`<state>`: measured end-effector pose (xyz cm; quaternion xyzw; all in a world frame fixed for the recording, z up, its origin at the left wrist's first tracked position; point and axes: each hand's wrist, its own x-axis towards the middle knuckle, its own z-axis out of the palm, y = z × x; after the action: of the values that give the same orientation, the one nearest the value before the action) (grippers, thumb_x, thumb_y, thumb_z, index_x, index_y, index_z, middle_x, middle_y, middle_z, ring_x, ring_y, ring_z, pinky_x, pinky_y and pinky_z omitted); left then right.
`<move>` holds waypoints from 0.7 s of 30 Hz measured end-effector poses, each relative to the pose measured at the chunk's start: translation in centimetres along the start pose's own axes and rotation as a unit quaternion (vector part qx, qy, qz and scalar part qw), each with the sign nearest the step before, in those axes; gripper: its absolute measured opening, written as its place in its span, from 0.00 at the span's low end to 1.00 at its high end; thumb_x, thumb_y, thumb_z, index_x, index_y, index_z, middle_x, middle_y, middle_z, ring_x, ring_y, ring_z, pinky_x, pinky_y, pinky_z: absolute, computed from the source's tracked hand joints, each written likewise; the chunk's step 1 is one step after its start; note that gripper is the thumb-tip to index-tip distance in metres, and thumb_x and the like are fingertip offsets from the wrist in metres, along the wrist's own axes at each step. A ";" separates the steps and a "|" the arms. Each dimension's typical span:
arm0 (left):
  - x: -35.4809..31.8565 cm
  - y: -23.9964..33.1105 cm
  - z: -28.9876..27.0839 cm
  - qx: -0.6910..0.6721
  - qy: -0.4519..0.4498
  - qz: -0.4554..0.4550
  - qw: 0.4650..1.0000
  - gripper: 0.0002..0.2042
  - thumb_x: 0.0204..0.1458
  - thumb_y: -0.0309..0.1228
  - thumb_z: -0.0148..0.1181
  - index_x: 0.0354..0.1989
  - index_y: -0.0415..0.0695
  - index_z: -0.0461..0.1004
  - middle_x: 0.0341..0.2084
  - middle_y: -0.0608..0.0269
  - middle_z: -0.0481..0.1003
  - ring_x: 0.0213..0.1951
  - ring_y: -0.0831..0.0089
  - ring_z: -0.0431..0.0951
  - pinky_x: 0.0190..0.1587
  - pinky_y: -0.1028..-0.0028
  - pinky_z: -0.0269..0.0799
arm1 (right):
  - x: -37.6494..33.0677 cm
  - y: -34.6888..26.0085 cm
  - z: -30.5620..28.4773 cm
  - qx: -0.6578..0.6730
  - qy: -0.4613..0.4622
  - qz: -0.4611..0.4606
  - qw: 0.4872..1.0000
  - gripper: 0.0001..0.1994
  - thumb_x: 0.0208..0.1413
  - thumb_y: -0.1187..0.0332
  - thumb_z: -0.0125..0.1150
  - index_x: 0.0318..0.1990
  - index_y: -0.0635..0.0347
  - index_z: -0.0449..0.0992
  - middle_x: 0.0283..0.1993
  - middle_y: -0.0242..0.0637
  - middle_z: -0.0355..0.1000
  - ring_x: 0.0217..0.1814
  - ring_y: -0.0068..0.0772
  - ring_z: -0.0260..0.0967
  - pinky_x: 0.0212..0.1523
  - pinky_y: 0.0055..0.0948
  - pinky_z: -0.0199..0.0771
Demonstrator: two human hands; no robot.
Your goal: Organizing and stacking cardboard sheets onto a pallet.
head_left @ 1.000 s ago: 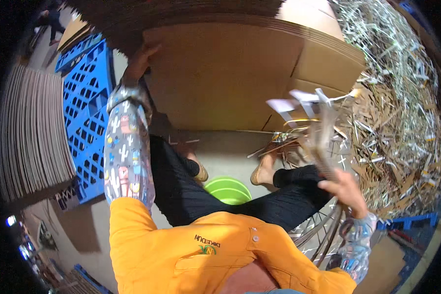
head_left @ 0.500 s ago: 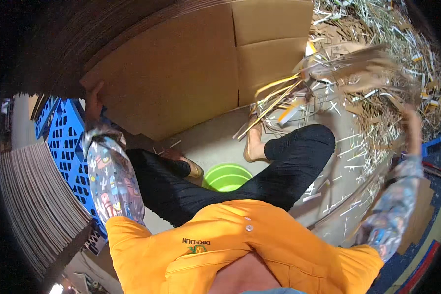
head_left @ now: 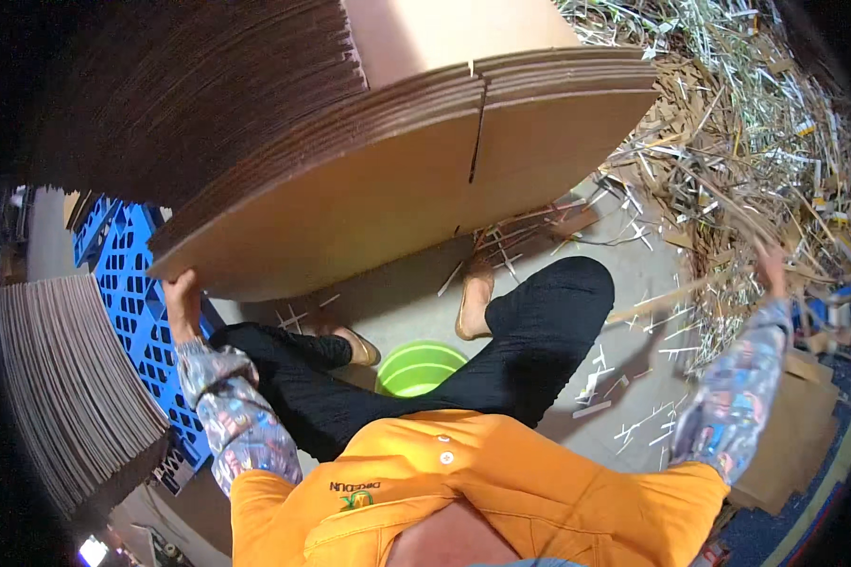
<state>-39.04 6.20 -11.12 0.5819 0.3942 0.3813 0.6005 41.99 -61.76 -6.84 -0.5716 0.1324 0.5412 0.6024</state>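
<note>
A thick stack of flat cardboard sheets (head_left: 378, 180) is seen in the upper middle of the view, tilted so that its layered edges face the camera and its lower left corner hangs over a blue plastic pallet (head_left: 128, 283). That lower left corner is gripped by the left hand (head_left: 182, 298), whose fingers are closed around the edge of the stack from below. The left forearm, covered by a patterned sleeve (head_left: 232, 425), is raised from the lower left.

The right hand (head_left: 771, 265) is stretched out to the right, at the edge of a large heap of cardboard strips and trimmings (head_left: 756, 161). It is blurred and small, so whether it is closed on anything cannot be told.

Below the stack, legs in black trousers (head_left: 539, 331) are spread apart on a grey concrete floor (head_left: 407, 298), with the feet in tan sandals. A green bucket (head_left: 421, 367) is placed between the legs, close to the body. An orange shirt (head_left: 463, 491) fills the lower middle of the view.

At the far left, a second pile of cardboard sheets (head_left: 61, 378) is stood just beside the pallet, with its edges turned toward the camera. Loose scraps are scattered across the floor to the right of the legs, and brown cardboard pieces (head_left: 794, 435) are laid near the right elbow.
</note>
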 end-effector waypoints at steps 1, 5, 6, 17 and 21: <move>-1.4 0.9 -0.8 0.006 0.015 0.006 1.000 0.31 0.35 0.32 0.66 0.51 0.40 0.62 0.45 0.61 0.67 0.49 0.67 0.66 0.53 0.68 0.60 | 5.1 2.6 9.3 -0.260 0.125 -0.204 0.935 0.23 0.51 0.52 0.52 0.49 0.60 0.69 0.35 0.32 0.69 0.31 0.28 0.64 0.32 0.28 0.65; -4.6 -2.0 -0.8 -0.047 0.040 -0.028 0.998 0.29 0.33 0.27 0.63 0.49 0.39 0.63 0.43 0.61 0.68 0.46 0.67 0.68 0.50 0.67 0.62 | 6.6 0.9 18.5 -0.360 0.234 -0.400 0.809 0.29 0.55 0.45 0.46 0.56 0.58 0.64 0.50 0.34 0.68 0.51 0.26 0.63 0.46 0.31 0.63; -5.2 -3.3 -1.9 -0.049 0.059 -0.038 0.996 0.28 0.33 0.26 0.62 0.48 0.38 0.64 0.42 0.60 0.69 0.45 0.67 0.68 0.50 0.67 0.62 | 8.0 0.5 20.6 -0.287 0.195 -0.429 0.834 0.31 0.55 0.44 0.45 0.57 0.59 0.60 0.54 0.36 0.63 0.56 0.30 0.57 0.52 0.34 0.56; -7.7 -5.2 2.1 -0.112 0.117 -0.028 0.986 0.29 0.34 0.27 0.61 0.51 0.44 0.63 0.46 0.64 0.67 0.48 0.67 0.66 0.49 0.67 0.62 | 10.6 0.1 26.6 -0.025 0.022 -0.444 0.896 0.37 0.54 0.38 0.39 0.56 0.66 0.61 0.55 0.41 0.63 0.56 0.33 0.60 0.57 0.33 0.55; -8.5 -4.0 4.6 -0.159 0.090 0.009 0.983 0.35 0.29 0.24 0.60 0.55 0.39 0.60 0.54 0.61 0.63 0.56 0.67 0.60 0.60 0.70 0.51 | 11.2 0.3 27.4 -0.039 0.099 -0.494 0.863 0.28 0.57 0.45 0.42 0.45 0.65 0.71 0.46 0.38 0.70 0.46 0.29 0.65 0.49 0.27 0.63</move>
<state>-38.17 -3.58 -14.79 0.4456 0.3758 0.4955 0.6440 33.42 -33.44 -7.16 -0.6354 -0.1295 0.1185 0.7520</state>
